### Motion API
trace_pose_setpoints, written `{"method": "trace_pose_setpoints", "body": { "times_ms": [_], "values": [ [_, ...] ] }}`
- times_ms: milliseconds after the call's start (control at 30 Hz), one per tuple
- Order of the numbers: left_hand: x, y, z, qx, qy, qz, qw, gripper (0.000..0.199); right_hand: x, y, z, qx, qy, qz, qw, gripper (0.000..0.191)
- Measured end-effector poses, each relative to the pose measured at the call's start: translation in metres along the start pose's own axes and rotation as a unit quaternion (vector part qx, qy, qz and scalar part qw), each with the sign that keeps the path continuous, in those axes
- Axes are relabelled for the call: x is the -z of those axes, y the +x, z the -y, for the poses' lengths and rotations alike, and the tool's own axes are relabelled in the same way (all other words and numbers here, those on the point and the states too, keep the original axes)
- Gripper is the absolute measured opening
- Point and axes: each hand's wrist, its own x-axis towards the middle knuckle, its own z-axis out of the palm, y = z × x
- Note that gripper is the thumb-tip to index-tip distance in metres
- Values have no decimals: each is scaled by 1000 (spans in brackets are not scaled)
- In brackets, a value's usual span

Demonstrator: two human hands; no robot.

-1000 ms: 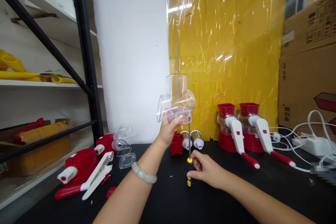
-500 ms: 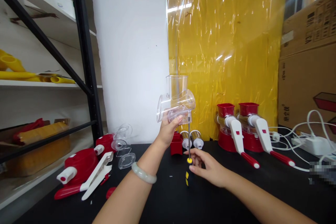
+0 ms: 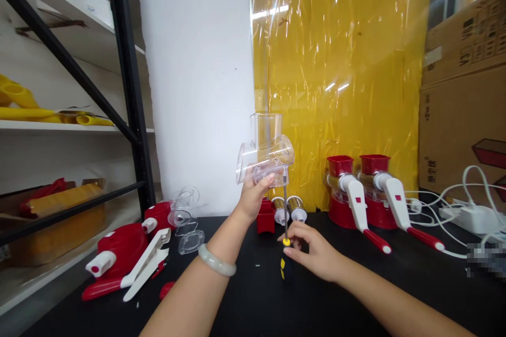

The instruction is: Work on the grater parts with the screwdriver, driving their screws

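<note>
A clear plastic housing, with a square upright neck and a round sideways tube, is held up in my left hand, whose fingers wrap its lower part. My right hand grips a screwdriver near the yellow collar at the top of its dark handle. The screwdriver stands upright, its tip up at the underside of the housing's right end. Whether a screw sits at the tip is too small to tell.
Red bases, white-and-red cranks and clear parts lie at left. Behind my hands are a red hopper and grater drums. Two assembled graters, white cables and a power strip stand at right, beside cardboard boxes.
The lower end of the screwdriver and my right hand's fingers have shifted very slightly. The housing and my left hand look unmoved.
</note>
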Motion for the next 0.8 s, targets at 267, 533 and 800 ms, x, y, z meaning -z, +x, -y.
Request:
{"method": "trace_pose_setpoints", "body": {
  "times_ms": [267, 533, 800],
  "values": [
    [1, 0, 2, 0, 4, 1, 1000, 46, 2, 0, 2, 8, 14, -22, 1000, 33],
    [1, 0, 1, 0, 2, 1, 1000, 48, 1, 0, -2, -18, 16, -34, 999, 43],
    [0, 0, -1, 1, 0, 1, 1000, 48, 2, 1, 1, 20, -1, -15, 1000, 34]
  ]
}}
